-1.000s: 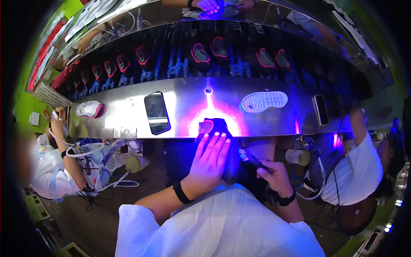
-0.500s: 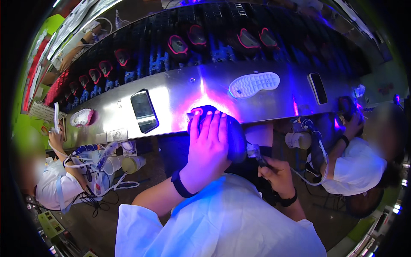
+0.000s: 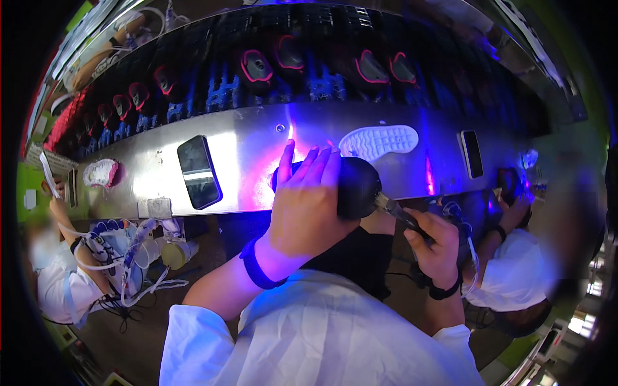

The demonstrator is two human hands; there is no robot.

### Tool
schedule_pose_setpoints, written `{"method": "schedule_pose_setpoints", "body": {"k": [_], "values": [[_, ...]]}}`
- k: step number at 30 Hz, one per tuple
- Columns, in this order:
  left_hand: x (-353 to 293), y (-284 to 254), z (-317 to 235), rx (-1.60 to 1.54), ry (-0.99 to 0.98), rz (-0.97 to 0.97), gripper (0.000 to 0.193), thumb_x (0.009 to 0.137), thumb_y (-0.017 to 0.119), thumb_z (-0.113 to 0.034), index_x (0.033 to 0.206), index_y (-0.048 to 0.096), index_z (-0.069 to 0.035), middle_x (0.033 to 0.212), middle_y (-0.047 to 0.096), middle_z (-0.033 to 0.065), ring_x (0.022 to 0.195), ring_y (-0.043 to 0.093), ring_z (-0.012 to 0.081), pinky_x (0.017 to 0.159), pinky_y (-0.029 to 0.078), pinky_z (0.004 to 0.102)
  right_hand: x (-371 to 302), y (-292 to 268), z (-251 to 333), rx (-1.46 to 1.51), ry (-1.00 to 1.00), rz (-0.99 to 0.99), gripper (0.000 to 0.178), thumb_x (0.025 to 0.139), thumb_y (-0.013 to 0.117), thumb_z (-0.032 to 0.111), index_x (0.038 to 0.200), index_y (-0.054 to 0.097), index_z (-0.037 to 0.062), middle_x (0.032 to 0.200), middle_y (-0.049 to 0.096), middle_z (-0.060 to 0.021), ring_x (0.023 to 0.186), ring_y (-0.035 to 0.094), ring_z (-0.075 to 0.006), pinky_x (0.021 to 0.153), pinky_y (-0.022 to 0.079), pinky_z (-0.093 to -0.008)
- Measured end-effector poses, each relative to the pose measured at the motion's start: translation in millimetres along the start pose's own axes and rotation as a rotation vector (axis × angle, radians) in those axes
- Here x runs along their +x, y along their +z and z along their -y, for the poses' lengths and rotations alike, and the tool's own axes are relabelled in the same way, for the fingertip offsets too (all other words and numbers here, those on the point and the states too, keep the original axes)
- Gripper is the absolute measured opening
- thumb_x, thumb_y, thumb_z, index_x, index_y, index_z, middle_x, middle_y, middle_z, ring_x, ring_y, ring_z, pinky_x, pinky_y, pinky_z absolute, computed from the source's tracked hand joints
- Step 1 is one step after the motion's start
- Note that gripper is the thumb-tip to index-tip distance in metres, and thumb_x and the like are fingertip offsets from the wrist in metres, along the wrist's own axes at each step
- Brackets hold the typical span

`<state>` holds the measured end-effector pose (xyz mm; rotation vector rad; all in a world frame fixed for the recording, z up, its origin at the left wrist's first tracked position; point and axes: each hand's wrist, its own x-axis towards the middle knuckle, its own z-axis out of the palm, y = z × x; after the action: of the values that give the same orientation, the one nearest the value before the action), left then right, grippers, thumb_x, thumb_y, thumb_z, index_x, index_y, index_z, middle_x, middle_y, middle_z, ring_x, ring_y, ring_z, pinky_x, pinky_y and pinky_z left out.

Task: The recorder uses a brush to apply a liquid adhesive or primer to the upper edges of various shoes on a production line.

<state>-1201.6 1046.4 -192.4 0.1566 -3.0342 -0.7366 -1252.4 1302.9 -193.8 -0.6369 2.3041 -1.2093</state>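
Over the bench's front edge, my left hand (image 3: 308, 202) grips a dark shoe upper (image 3: 360, 186), its fingers stretched over the top and far side. My palm and fingers hide much of the upper. In my right hand (image 3: 438, 248) is a brush (image 3: 400, 213) with a dark handle, held between thumb and fingers. Its bristle end touches the right end of the upper, or nearly so; I cannot tell which. A white shoe sole (image 3: 380, 141) with a gridded face lies on the metal bench just beyond the upper.
Dark phones lie on the metal bench (image 3: 248, 138), one at left (image 3: 198, 172), another at right (image 3: 472, 154). Behind runs a dark conveyor carrying several red-edged shoe uppers (image 3: 256, 66). A pink-edged white piece (image 3: 101, 173) sits far left. Co-workers sit on both sides, near hanging cups (image 3: 179, 253) and hoses.
The upper has turned and shifted up and right, my left hand with it. My right hand has come up, bringing the brush to the upper's right end. The view has shifted slightly.
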Motion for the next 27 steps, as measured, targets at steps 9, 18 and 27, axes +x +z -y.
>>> {"method": "schedule_pose_setpoints", "body": {"k": [9,18,27], "values": [[2.4,-13.1,37.1,0.061,-0.011,0.114,0.098,0.069,0.087,-0.03,0.151,0.04,-0.004,0.118,0.063,0.0193,0.111,0.063,0.0374,0.099,0.047,0.0485,22.9,53.2,-40.4,0.305,0.053,-0.123,0.035,0.09,0.073,0.008,0.123,0.068,-0.0026,0.1,0.073,-0.0113,0.085,0.067,-0.0143,0.079,0.052,-0.0284],[-25.9,-33.3,55.4,-0.148,0.033,0.279,0.1,0.068,0.087,-0.024,0.155,0.039,-0.011,0.104,0.067,0.0159,0.094,0.069,0.0365,0.08,0.057,0.046,40.0,12.6,-11.0,0.427,0.138,-0.01,0.033,0.088,0.077,0.006,0.119,0.071,-0.0024,0.1,0.075,-0.0081,0.09,0.067,-0.0127,0.085,0.052,-0.0292],[-38.6,-44.5,34.3,-0.775,-0.078,0.519,0.093,0.071,0.093,-0.022,0.149,0.045,-0.004,0.127,0.069,0.0094,0.113,0.068,0.0204,0.101,0.053,0.0372,46.0,-0.9,3.0,0.455,-0.009,0.146,0.038,0.087,0.076,0.008,0.124,0.07,-0.0001,0.109,0.075,-0.0116,0.1,0.069,-0.0178,0.091,0.051,-0.0318]]}}
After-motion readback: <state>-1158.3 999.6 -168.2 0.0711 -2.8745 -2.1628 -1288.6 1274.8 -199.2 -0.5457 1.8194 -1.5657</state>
